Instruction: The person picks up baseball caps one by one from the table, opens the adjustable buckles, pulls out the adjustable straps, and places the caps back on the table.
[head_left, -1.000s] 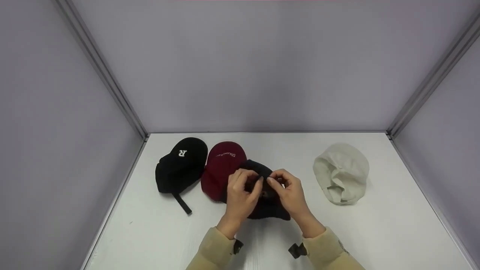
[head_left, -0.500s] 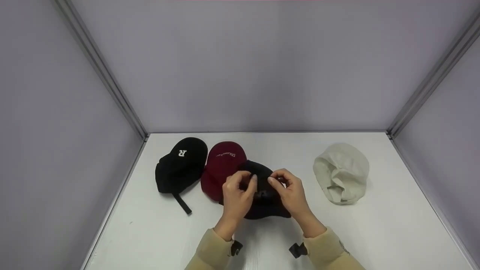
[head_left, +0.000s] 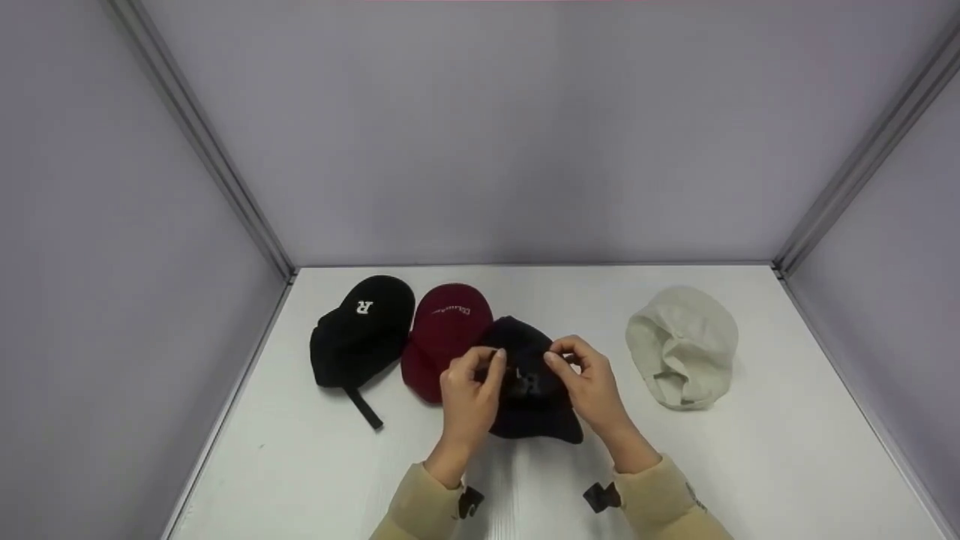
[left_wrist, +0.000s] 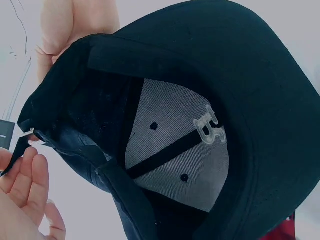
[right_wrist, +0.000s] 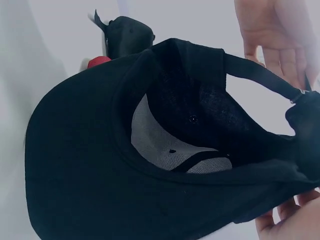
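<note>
Between both hands is a black baseball cap, its brim toward the person and its hollow inside filling both wrist views. My left hand pinches the loose end of the cap's back strap, close to a metal buckle. With bent fingers and thumb, my right hand grips the cap's rear edge beside that buckle, as the right wrist view shows. The strap arches across the rear opening. In the head view the fingers cover part of the cap's back.
A dark red cap lies just left of the held cap. Beyond it is another black cap with a white R and a loose strap. A cream cap rests at the right. Grey walls enclose the white table.
The left hand has drawn a little left and the right hand slightly right, widening the gap between them. The black cap has shifted slightly; the other caps stay put.
</note>
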